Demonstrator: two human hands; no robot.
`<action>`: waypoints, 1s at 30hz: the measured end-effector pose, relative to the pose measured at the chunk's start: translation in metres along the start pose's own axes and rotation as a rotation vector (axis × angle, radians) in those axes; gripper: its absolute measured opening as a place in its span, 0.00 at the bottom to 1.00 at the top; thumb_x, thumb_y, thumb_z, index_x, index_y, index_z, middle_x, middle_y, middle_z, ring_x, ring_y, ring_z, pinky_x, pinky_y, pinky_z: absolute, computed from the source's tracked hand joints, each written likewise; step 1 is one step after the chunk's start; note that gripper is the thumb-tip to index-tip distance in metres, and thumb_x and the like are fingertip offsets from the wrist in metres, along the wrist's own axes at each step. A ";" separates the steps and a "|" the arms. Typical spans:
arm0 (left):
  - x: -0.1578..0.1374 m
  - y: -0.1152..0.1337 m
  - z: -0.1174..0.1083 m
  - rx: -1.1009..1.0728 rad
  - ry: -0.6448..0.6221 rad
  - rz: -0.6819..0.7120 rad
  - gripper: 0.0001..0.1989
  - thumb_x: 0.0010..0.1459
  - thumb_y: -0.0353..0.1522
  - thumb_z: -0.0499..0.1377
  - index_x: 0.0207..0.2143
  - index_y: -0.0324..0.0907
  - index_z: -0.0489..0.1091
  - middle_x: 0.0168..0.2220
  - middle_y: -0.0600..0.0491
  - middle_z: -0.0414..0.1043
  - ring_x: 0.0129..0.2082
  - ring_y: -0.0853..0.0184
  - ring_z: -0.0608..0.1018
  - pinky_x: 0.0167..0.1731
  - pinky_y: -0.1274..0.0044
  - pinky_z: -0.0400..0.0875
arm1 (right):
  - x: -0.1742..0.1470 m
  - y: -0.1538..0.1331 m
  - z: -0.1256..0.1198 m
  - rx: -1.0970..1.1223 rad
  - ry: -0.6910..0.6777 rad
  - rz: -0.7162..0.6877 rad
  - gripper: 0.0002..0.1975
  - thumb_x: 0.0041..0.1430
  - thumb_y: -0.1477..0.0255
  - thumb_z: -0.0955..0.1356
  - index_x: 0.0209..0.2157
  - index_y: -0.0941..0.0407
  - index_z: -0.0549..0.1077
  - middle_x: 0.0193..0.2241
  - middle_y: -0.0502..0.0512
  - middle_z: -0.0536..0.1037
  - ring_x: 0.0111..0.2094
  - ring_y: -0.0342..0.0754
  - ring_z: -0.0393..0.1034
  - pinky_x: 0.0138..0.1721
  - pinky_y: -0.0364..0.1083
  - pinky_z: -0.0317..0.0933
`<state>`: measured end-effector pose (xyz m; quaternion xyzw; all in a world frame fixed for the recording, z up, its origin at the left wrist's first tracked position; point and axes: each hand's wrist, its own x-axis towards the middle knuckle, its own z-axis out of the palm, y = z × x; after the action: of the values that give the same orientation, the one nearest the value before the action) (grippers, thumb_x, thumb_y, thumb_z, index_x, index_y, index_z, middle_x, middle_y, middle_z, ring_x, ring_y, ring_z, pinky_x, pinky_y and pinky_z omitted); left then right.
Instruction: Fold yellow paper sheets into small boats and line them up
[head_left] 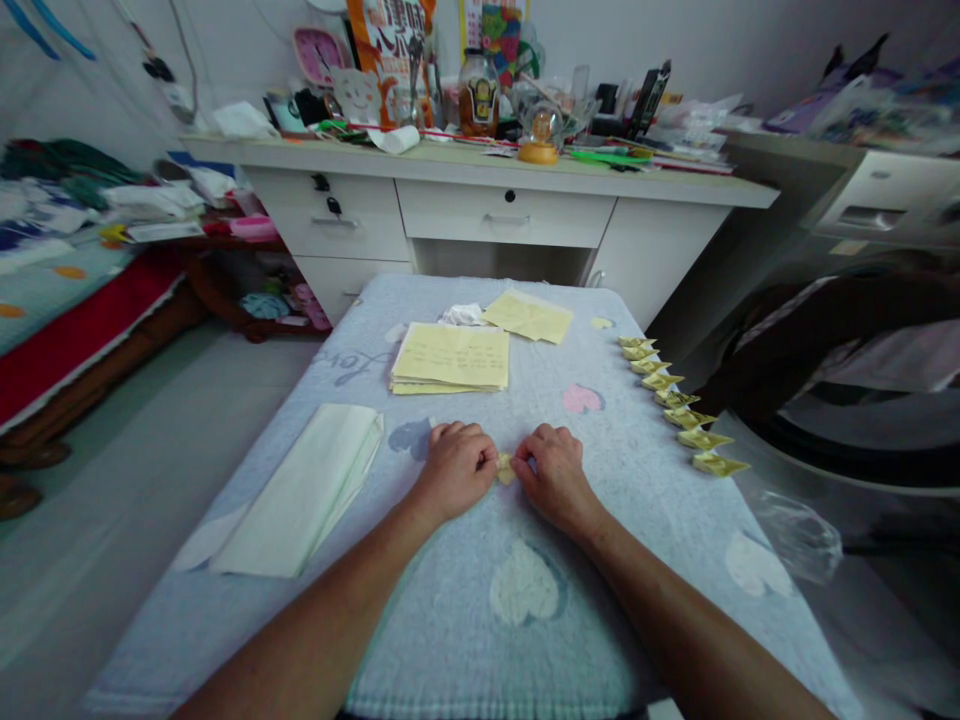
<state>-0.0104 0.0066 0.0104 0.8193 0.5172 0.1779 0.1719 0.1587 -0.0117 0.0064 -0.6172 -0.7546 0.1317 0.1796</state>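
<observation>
A small piece of folded yellow paper [505,468] lies between my two hands at the middle of the cloth-covered table. My left hand [459,465] pinches its left side, and my right hand [553,470] pinches the right side. Fingertips cover part of the paper, so its full shape is hidden. Beyond my hands sits a stack of yellow paper sheets [451,358] with writing on the top one. More yellow sheets [529,315] lie behind it to the right. Along the table's right edge runs a row of several folded yellow paper pieces [681,415] with pointed ends.
A folded pale cloth or paper [307,490] lies left of my arms. A crumpled white tissue [463,314] rests behind the stack. Past the blue tablecloth [600,620] stands a cluttered white desk [480,180]. A washing machine [885,330] is at the right, a bed [90,290] at the left.
</observation>
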 end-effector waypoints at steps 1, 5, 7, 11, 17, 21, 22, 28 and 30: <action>0.000 0.001 0.000 0.013 0.004 -0.007 0.05 0.54 0.30 0.57 0.25 0.43 0.70 0.30 0.54 0.71 0.37 0.64 0.70 0.41 0.69 0.56 | 0.000 0.000 0.001 -0.009 0.011 -0.002 0.05 0.58 0.71 0.68 0.28 0.55 0.73 0.33 0.55 0.70 0.39 0.51 0.59 0.39 0.49 0.47; -0.003 0.005 0.002 0.076 0.012 -0.042 0.05 0.56 0.31 0.56 0.28 0.44 0.70 0.33 0.53 0.70 0.40 0.61 0.69 0.42 0.68 0.55 | -0.001 0.000 0.002 -0.035 0.041 0.001 0.05 0.56 0.70 0.69 0.28 0.55 0.72 0.35 0.56 0.69 0.40 0.52 0.58 0.40 0.50 0.49; -0.005 0.006 0.003 0.112 0.025 -0.047 0.04 0.57 0.32 0.56 0.29 0.45 0.70 0.35 0.52 0.69 0.40 0.60 0.68 0.42 0.66 0.55 | -0.001 0.000 0.002 -0.049 0.044 0.006 0.05 0.56 0.69 0.69 0.29 0.55 0.71 0.35 0.56 0.69 0.40 0.52 0.58 0.40 0.50 0.49; -0.010 0.007 0.003 0.155 0.082 -0.058 0.03 0.56 0.34 0.58 0.34 0.46 0.69 0.38 0.51 0.68 0.43 0.58 0.66 0.44 0.65 0.54 | -0.001 0.000 0.002 -0.057 0.045 -0.004 0.05 0.56 0.69 0.69 0.29 0.55 0.71 0.36 0.56 0.68 0.40 0.53 0.58 0.40 0.50 0.50; -0.010 0.004 0.005 0.114 0.068 -0.052 0.03 0.55 0.33 0.59 0.35 0.46 0.69 0.39 0.52 0.68 0.44 0.58 0.66 0.46 0.64 0.54 | -0.001 0.001 0.002 -0.044 0.041 -0.013 0.06 0.58 0.69 0.67 0.29 0.55 0.72 0.36 0.57 0.69 0.41 0.53 0.58 0.41 0.51 0.49; -0.008 0.004 0.006 0.097 0.066 -0.070 0.02 0.56 0.33 0.59 0.34 0.46 0.70 0.38 0.52 0.69 0.43 0.58 0.66 0.45 0.64 0.54 | -0.003 0.002 -0.001 0.022 0.031 -0.049 0.03 0.57 0.70 0.68 0.31 0.55 0.72 0.37 0.55 0.68 0.41 0.51 0.58 0.42 0.50 0.49; -0.008 0.004 0.006 0.099 0.069 -0.075 0.02 0.56 0.33 0.59 0.34 0.46 0.70 0.38 0.52 0.69 0.43 0.59 0.66 0.45 0.64 0.54 | -0.004 0.003 -0.001 0.043 0.033 -0.063 0.03 0.57 0.71 0.68 0.31 0.55 0.72 0.37 0.55 0.68 0.41 0.51 0.58 0.43 0.50 0.49; -0.007 0.003 0.007 0.081 0.060 -0.084 0.02 0.56 0.33 0.59 0.33 0.46 0.70 0.38 0.53 0.69 0.42 0.59 0.66 0.45 0.65 0.54 | -0.004 0.003 0.000 0.038 0.040 -0.053 0.03 0.57 0.71 0.68 0.30 0.55 0.72 0.37 0.55 0.69 0.41 0.52 0.58 0.43 0.51 0.49; -0.006 0.003 0.007 0.069 0.057 -0.087 0.01 0.56 0.33 0.59 0.33 0.46 0.70 0.37 0.53 0.69 0.42 0.60 0.66 0.45 0.65 0.54 | -0.003 0.003 0.002 0.006 0.035 -0.045 0.04 0.58 0.70 0.67 0.30 0.55 0.72 0.36 0.56 0.69 0.41 0.52 0.58 0.42 0.51 0.50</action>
<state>-0.0076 -0.0010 0.0048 0.7962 0.5628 0.1755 0.1361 0.1607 -0.0137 0.0034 -0.6016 -0.7647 0.1191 0.1976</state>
